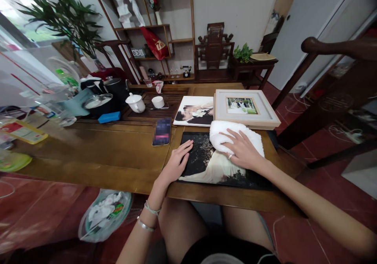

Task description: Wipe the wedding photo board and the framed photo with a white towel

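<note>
At the near edge of the wooden table (pixel 103 150), towards its right end, lies a dark photo print (pixel 203 154). The left hand (pixel 176 160) rests flat and open on its left edge, fingers loosely spread. The right hand (pixel 242 151), also open with palm down, presses a folded white towel (pixel 223 132) onto the print's far right corner. Just beyond the print, a grey-framed picture (pixel 246 107) lies beside a second photo print (pixel 194 111), and a phone (pixel 161 132) lies just left of the dark one.

Fluffy white cloth towel (pixel 235 136); glossy photo print (pixel 212 165); smooth varnished wood table (pixel 118 150).
</note>
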`<state>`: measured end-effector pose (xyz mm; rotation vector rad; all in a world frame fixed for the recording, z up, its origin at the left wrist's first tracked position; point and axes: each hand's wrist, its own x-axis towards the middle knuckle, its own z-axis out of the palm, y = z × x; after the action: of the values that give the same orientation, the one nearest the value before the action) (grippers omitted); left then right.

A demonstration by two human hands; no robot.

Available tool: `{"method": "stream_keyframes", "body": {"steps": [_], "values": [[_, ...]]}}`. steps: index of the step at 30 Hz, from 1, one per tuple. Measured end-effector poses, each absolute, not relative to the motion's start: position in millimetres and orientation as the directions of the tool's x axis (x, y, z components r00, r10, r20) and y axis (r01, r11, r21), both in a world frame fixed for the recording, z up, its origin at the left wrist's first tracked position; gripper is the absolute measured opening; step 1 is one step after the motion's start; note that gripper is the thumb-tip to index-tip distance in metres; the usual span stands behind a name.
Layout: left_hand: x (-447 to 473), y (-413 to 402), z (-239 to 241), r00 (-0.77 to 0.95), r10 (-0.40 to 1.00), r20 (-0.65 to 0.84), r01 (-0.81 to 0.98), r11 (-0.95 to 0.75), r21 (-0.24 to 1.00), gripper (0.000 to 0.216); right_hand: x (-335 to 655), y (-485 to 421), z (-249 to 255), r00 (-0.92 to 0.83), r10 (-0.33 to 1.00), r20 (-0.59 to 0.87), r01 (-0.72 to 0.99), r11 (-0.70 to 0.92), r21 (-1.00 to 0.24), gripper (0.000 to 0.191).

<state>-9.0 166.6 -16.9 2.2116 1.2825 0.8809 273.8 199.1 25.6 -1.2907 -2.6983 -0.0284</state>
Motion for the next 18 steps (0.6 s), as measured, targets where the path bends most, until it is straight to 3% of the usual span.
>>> {"method": "stream_keyframes", "body": {"steps": [3,8,11,14,18], "values": [[-8.2,166.6,-16.4,0.365,0.880,0.305,0.608,-0.473,0.638,0.039,253.6,172.5,28.8,-0.618,0.781,0.086,0.776,0.624,-0.088,0.039],[-8.5,165.3,-11.9,0.370,0.891,0.262,0.621,-0.447,0.643,0.040,221.4,109.4,28.9,-0.815,0.578,0.027,0.559,0.798,-0.225,0.037],[-8.9,164.9,-9.8,0.375,0.893,0.248,0.617,-0.441,0.652,0.040,220.3,104.0,28.8,-0.845,0.534,0.028,0.512,0.822,-0.250,0.037],[-8.6,165.2,-11.0,0.360,0.894,0.267,0.617,-0.443,0.650,0.038,231.8,130.1,30.1,-0.792,0.609,0.040,0.586,0.777,-0.229,0.038],[-8.8,166.3,-16.3,0.351,0.885,0.308,0.590,-0.464,0.661,0.038,244.5,175.2,28.2,-0.623,0.776,0.097,0.768,0.631,-0.111,0.039]]}}
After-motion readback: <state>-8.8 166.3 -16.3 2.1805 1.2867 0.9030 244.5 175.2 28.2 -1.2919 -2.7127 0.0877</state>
